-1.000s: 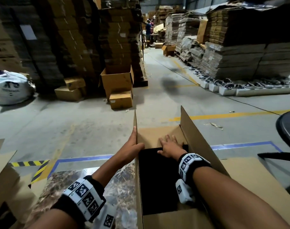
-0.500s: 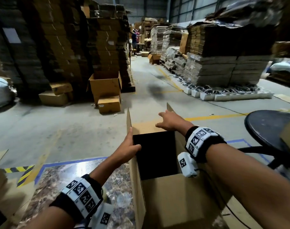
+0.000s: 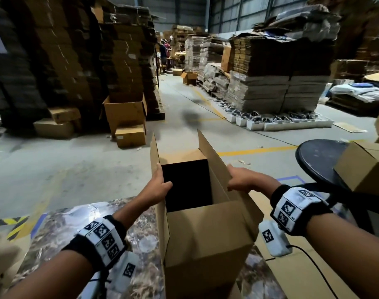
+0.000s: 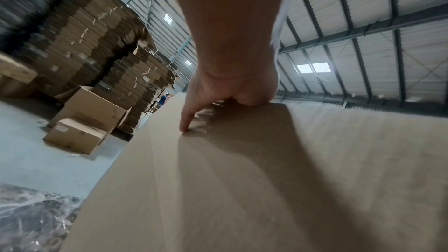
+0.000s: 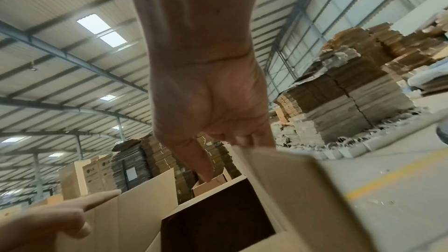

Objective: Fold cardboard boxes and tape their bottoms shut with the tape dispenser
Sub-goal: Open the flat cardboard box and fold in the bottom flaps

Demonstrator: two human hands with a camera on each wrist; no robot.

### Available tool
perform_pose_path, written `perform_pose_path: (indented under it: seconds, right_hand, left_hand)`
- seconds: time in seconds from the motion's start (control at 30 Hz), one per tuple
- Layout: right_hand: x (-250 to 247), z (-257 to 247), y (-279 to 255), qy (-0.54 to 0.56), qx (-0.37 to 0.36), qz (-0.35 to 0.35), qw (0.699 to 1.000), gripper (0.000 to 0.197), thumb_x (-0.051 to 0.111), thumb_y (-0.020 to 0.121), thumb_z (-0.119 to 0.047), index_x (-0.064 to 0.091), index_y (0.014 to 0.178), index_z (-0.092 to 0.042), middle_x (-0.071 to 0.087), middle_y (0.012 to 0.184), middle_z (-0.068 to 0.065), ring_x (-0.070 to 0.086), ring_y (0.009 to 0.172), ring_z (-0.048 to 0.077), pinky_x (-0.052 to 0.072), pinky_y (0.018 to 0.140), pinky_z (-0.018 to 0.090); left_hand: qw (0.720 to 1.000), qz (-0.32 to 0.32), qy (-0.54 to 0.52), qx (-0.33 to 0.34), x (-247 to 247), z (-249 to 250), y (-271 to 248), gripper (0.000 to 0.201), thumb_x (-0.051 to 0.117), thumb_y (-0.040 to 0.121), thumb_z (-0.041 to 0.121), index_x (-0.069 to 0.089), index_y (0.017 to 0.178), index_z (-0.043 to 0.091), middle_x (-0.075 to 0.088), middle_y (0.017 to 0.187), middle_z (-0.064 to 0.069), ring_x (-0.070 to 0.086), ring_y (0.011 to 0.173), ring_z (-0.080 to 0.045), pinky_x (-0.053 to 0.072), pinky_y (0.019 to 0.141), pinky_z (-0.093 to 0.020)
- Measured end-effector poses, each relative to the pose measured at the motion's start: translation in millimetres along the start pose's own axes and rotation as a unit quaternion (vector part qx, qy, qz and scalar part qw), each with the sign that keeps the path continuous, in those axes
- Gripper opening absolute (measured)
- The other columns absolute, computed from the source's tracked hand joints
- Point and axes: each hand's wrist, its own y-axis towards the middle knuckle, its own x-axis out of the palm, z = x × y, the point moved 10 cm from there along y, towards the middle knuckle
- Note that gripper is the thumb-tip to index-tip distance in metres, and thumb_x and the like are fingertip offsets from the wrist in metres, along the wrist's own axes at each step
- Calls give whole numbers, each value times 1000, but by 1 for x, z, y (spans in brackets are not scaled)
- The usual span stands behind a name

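Observation:
A tall brown cardboard box [image 3: 205, 234] stands on the marbled table [image 3: 65, 234], its top open and its inside dark. My left hand [image 3: 160, 184] grips the left wall, thumb inside and fingers outside. In the left wrist view the left hand [image 4: 232, 91] curls over the edge of the cardboard [image 4: 266, 179]. My right hand [image 3: 240, 180] holds the raised right flap. In the right wrist view the right hand [image 5: 213, 122] has its fingers hooked over the flap [image 5: 290, 189], thumb pointing into the box. No tape dispenser is in view.
A black round stool [image 3: 320, 160] stands at the right with a closed box [image 3: 365, 169] beside it. Flat cardboard [image 3: 292, 277] lies under my right arm. Tall stacks of flat cartons [image 3: 270, 78] and open boxes [image 3: 126, 113] line the concrete aisle. People [image 3: 165, 50] stand far back.
My right hand left the far inner flap, swung over the far right corner and now grips the right flap. The left hand stayed on the left wall. The box stands taller in view.

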Motion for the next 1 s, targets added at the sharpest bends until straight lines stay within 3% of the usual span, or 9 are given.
perform_pose_path:
  seconds: [0.13, 0.2, 0.27, 0.37, 0.5, 0.63, 0.8, 0.9, 1.0]
  right_hand:
    - [-1, 12, -7, 102, -63, -13, 993, 58, 58, 79, 2, 41, 134, -6, 59, 119, 21, 63, 95, 29, 55, 73, 39]
    - [8, 18, -14, 76, -73, -12, 994, 81, 67, 79, -2, 27, 148, -8, 54, 133, 19, 60, 109, 29, 56, 85, 40]
    - [24, 17, -26, -41, -73, 7, 996, 118, 81, 77, -15, -6, 156, -12, 38, 150, 22, 56, 119, 32, 53, 85, 34]
    - [42, -1, -36, -229, -70, 96, 966, 138, 90, 66, -36, -12, 155, -13, 21, 153, 28, 55, 115, 38, 54, 88, 41]
    - [48, -13, -40, -350, -24, 125, 928, 105, 70, 87, -33, -4, 156, -5, 12, 153, 36, 52, 113, 44, 56, 83, 40]
    - [62, -26, -28, -422, 13, 141, 896, 81, 62, 92, -15, 12, 152, 5, 10, 151, 41, 48, 109, 46, 57, 66, 41]
    - [112, -49, -15, -410, -6, 97, 907, 67, 58, 92, -2, 23, 150, 6, 15, 153, 36, 50, 107, 46, 48, 47, 42]
    - [142, -63, -22, -382, -61, 76, 919, 59, 37, 101, -6, 14, 155, -5, 12, 154, 37, 45, 114, 52, 53, 65, 47]
    - [144, -66, -33, -328, -102, 66, 937, 66, 38, 103, -25, 1, 158, -17, 15, 153, 38, 40, 122, 50, 51, 78, 50]
  left_hand:
    - [998, -10, 50, -33, 2, -2, 2, 99, 56, 86, 27, -15, 155, 19, -1, 165, -7, 12, 150, -29, 21, 121, -48]
    - [996, -12, 73, -48, -3, -3, 2, 103, 57, 79, 28, -12, 156, 20, 7, 164, -10, 19, 148, -31, 27, 118, -48]
    - [992, 0, 107, -71, -3, -3, 3, 101, 59, 81, 22, -8, 156, 18, 19, 160, -15, 30, 143, -33, 36, 113, -48]
    - [985, 53, 145, -75, 0, 8, -2, 87, 58, 86, 14, 5, 155, 14, 41, 145, -16, 48, 127, -31, 48, 99, -42]
    - [989, 90, 56, -99, -1, 7, -29, 49, 57, 94, 15, 38, 139, 18, 57, 129, -8, 61, 104, -19, 55, 76, -31]
    - [991, 18, 40, -128, 15, 23, -72, 64, 64, 66, 23, 42, 126, 25, 61, 107, -4, 64, 87, -18, 53, 54, -27]
    - [981, -17, 80, -177, 30, 12, -85, 81, 68, 55, 24, 39, 130, 20, 62, 113, -17, 69, 94, -32, 59, 73, -52]
    - [971, -23, 171, -165, 50, 14, -85, 96, 66, 57, 37, 26, 141, 14, 59, 120, -13, 66, 98, -30, 58, 74, -40]
    - [974, -11, 189, -125, 72, 5, -76, 109, 50, 65, 60, 8, 154, 13, 31, 155, -15, 38, 139, -25, 38, 110, -40]
